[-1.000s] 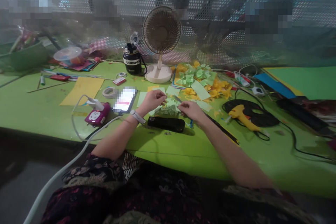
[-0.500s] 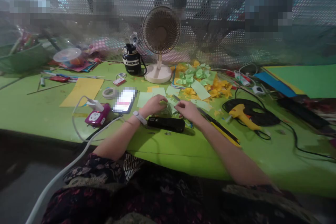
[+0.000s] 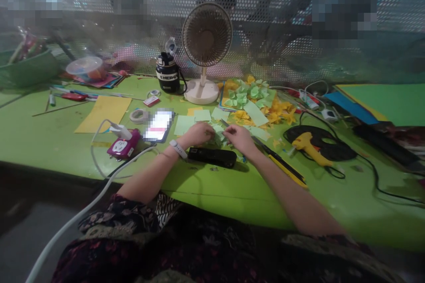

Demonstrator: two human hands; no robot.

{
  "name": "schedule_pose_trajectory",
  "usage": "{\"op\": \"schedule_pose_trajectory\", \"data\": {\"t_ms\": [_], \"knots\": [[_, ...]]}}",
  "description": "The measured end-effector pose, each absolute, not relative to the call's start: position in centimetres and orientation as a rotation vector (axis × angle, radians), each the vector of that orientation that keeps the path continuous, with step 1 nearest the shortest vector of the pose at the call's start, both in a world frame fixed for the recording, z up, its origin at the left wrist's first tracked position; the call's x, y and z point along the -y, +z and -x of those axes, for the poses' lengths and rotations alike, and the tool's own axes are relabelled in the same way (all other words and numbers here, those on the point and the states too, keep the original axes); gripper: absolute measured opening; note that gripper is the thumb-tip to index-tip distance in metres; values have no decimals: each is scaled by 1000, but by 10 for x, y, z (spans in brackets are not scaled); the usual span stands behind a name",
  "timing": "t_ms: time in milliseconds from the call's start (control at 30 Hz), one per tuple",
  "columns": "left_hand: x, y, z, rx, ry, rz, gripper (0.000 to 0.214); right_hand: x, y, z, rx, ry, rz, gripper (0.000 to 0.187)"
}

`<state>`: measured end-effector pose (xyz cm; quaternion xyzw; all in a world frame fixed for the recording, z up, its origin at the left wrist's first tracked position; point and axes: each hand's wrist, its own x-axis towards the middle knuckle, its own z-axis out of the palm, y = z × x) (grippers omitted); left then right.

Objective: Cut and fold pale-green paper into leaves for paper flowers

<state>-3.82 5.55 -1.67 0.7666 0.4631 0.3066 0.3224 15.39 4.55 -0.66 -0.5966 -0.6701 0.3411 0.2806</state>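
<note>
Pale wristband [image 3: 178, 149] on the left, dark floral sleeve [image 3: 121, 212]; dark pink-flowered clothing [image 3: 99, 252], black-and-white patterned fabric [image 3: 166, 209]

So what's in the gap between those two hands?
In the head view, pale green paper pieces lie between the left hand and the right hand; whether either hand grips one, I can't tell.

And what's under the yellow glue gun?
A flat, rounded black piece shows partly under the yellow glue gun, with the green table around. Whatever the gun's body covers can't be seen.
</note>
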Motion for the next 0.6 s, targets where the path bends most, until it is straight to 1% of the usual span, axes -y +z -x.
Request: {"op": "schedule_pose_trajectory", "data": {"t_ms": [67,167,233,333,400,500,600], "knots": [[-54,-14,39,-1290,800,-1966,12,-45,-5,-157,1812,886,1556,10],[-53,-9,40,-1394,1017,-1732,26,-39,6,-166,1849,828,1438,10],[-52,-4,39,-1338,1102,-1467,33,-33,16,-173,1891,752,1340,12],[-46,6,38,-1065,937,-1099,29,-25,30,-182,2003,596,1203,19],[-42,12,37,-919,847,-952,26,-23,36,-186,2078,524,1149,19],[-39,17,37,-808,798,-862,21,-25,37,-188,2166,460,1111,18],[-38,17,37,-795,803,-864,23,-27,35,-188,2229,430,1091,16]]}}
